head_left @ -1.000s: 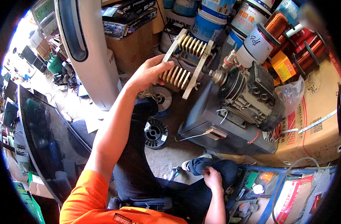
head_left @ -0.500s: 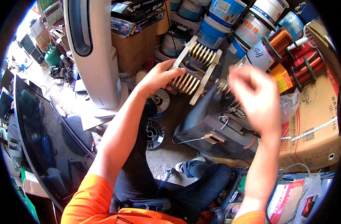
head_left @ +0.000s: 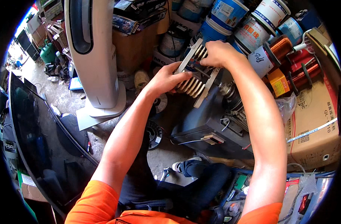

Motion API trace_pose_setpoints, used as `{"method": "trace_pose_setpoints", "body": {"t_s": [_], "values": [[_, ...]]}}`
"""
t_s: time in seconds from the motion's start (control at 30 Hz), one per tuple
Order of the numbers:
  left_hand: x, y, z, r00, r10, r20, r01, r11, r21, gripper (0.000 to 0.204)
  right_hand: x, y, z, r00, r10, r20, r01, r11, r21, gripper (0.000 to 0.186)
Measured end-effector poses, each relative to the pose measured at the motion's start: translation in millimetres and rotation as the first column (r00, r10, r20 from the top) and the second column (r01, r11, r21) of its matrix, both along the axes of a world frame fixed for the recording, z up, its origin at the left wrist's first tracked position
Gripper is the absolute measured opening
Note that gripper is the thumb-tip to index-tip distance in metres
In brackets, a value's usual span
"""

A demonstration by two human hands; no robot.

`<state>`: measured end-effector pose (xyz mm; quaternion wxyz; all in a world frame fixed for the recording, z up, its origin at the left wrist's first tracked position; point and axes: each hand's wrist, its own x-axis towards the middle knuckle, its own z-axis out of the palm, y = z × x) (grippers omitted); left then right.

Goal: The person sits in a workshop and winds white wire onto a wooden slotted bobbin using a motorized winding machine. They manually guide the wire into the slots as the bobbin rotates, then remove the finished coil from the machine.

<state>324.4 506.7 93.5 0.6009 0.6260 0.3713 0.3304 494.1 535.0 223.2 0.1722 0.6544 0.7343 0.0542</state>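
Note:
In front of me a pale winding frame [head_left: 201, 98], made of two long rails with two rows of cream ribs between them, sits tilted at the end of a metal shaft [head_left: 227, 89]. My left hand [head_left: 166, 79] is closed around its left rail, with the thumb lying over the near ribs. At the far row of ribs is my right hand [head_left: 219, 53], its fingers bent and pressed together against the frame. Whether a small part or wire is between those fingertips is hidden. The shaft belongs to a small winding machine [head_left: 235, 106] on a dark metal cabinet [head_left: 192, 125].
A tall white tower appliance [head_left: 97, 78] stands left of the frame. A large dark screen panel [head_left: 47, 149] leans nearer on the left. Blue and white tubs [head_left: 228, 14], copper wire spools [head_left: 281, 48] and a cardboard box [head_left: 312, 140] crowd the right. Black reels [head_left: 153, 132] lie on the floor.
My right hand has moved up and left, from blurred motion beside the shaft to the far ribs of the frame. My left hand keeps its hold, and the frame has shifted slightly.

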Motion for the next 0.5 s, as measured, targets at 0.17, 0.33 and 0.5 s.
{"method": "trace_pose_setpoints", "body": {"t_s": [0.17, 0.33, 0.5], "values": [[1.1, 0.3, -4.5, 1.000, 0.016, 0.027, -0.016, 1.000, 0.025, 0.064, -5.9, -7.2, 1.1, 1.000, 0.005, -0.003, -0.005, 0.996, 0.087, 0.033], [2.1, -2.5, -1.3, 0.999, 0.027, 0.039, -0.028, 0.999, 0.024, 0.064, -2.2, -6.8, -1.2, 0.998, 0.051, 0.022, -0.053, 0.993, 0.102, 0.032], [1.6, -3.8, 4.8, 1.000, 0.017, 0.010, -0.017, 1.000, 0.006, 0.063, 0.4, -6.3, 0.1, 0.998, 0.061, 0.022, -0.063, 0.993, 0.105, 0.030]]}}
